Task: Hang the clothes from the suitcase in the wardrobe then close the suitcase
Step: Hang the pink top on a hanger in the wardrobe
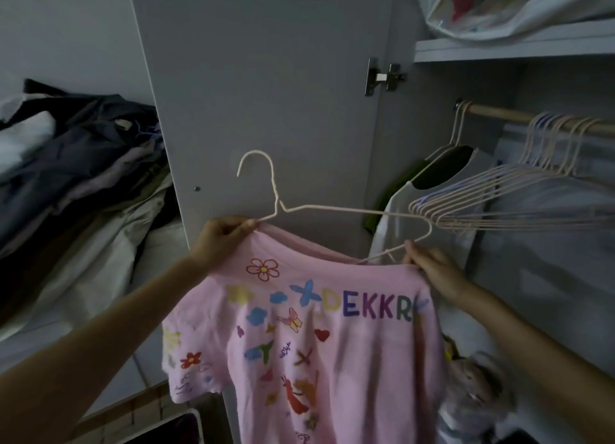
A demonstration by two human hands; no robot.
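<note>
Pink T-shirt (299,327) half-threaded on wire hanger (332,212); left hand (219,240) pinching collar and hanger end, right hand (432,270) pinching opposite shoulder; rail (519,115) up and right, nearer right hand

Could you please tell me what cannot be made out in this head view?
- Suitcase: not identifiable in the head view.
- pink T-shirt: hem cut off by bottom edge.
- wire hanger: its left end hidden under shirt and left hand.
- plastic bag contents: blurred, cropped.
</note>
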